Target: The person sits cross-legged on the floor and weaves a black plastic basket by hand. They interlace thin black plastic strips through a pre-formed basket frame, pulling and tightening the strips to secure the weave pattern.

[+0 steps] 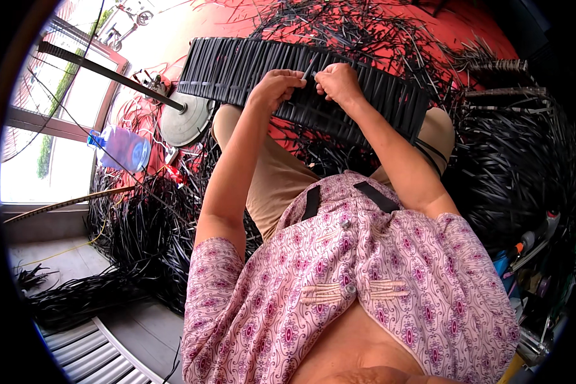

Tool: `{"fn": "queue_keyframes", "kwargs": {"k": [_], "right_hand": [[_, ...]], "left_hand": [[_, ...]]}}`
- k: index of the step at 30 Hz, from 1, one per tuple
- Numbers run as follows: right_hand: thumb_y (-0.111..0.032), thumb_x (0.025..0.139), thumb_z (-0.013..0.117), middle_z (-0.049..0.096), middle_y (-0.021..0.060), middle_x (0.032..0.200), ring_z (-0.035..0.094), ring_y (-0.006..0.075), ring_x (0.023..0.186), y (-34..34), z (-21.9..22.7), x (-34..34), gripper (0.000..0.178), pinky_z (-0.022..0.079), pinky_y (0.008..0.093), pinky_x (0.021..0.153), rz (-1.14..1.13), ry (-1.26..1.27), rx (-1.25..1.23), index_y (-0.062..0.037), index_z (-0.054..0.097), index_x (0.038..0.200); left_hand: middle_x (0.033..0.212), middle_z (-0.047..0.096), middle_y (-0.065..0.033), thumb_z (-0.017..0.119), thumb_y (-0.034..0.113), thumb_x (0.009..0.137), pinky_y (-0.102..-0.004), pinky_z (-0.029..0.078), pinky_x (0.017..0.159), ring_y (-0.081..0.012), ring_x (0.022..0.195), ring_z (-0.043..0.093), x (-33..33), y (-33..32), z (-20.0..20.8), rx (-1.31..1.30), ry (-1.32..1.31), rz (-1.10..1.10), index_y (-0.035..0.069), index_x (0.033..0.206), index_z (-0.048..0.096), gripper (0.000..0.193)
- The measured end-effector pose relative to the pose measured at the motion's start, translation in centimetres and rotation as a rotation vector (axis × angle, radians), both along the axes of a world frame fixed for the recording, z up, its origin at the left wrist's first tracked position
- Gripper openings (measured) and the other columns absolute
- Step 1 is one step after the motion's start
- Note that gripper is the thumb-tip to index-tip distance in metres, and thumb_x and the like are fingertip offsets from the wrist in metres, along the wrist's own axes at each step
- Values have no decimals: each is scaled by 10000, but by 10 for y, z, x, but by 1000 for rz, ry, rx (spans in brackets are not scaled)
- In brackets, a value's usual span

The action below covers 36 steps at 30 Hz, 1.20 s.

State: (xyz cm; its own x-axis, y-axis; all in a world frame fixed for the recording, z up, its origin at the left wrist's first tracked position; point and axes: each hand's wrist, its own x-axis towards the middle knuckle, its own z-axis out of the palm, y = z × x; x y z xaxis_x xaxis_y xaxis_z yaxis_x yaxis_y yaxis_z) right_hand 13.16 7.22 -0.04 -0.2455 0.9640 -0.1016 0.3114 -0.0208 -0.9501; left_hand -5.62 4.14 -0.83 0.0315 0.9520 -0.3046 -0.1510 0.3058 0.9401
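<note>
Across my knees lies a long, curved panel (230,64) wrapped in black flat strips, with some cross strips woven through it. Over its middle, my left hand (278,86) pinches a thin black strip (312,65) between thumb and fingers. Close beside it on the right, my right hand (338,83) is also closed, its thumb and forefinger pressed together near that strip. What sits between those fingertips is too small to make out.
Loose black strips (339,25) litter the red floor ahead, and big heaps (518,166) lie right and left. At left stand a round pole base (184,121), a clear blue water bottle (125,148) and a glass door. A slatted metal seat (86,352) is at lower left.
</note>
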Motion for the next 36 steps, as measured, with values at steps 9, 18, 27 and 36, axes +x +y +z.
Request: {"fn": "queue_keyframes", "kwargs": {"k": [9, 18, 27, 36], "right_hand": [[-215, 778, 665, 706, 201, 800, 704, 370, 811, 13, -17, -11, 181, 556, 453, 768, 186, -270, 329, -80, 778, 817], [-158, 812, 743, 713, 169, 868, 700, 309, 824, -24, 6, 0, 248, 543, 405, 747, 27, -329, 746, 26, 710, 975], [-252, 964, 669, 734, 20, 947, 673, 98, 866, 12, 13, -16, 299, 534, 272, 775, 372, 94, 528, -30, 709, 1160], [-270, 971, 671, 671, -24, 770, 596, 29, 693, 12, 5, -15, 276, 405, 187, 549, 348, 504, 116, -26, 738, 1080]], "left_hand": [[813, 678, -19, 681, 144, 941, -179, 338, 468, -34, 538, 464, 3, -5, 1, 60, 38, -54, 12, 982, 707, 141], [818, 726, -22, 682, 160, 929, -191, 433, 492, -39, 561, 559, -2, -10, 13, 190, 411, 60, 26, 1008, 709, 158], [805, 716, -36, 638, 127, 858, -231, 489, 571, -88, 606, 622, -15, -19, 90, 462, 797, 48, -15, 983, 722, 207], [810, 710, -10, 680, 147, 875, -233, 490, 583, -79, 617, 611, -42, -8, 43, 399, 727, 154, -1, 981, 739, 192]]}}
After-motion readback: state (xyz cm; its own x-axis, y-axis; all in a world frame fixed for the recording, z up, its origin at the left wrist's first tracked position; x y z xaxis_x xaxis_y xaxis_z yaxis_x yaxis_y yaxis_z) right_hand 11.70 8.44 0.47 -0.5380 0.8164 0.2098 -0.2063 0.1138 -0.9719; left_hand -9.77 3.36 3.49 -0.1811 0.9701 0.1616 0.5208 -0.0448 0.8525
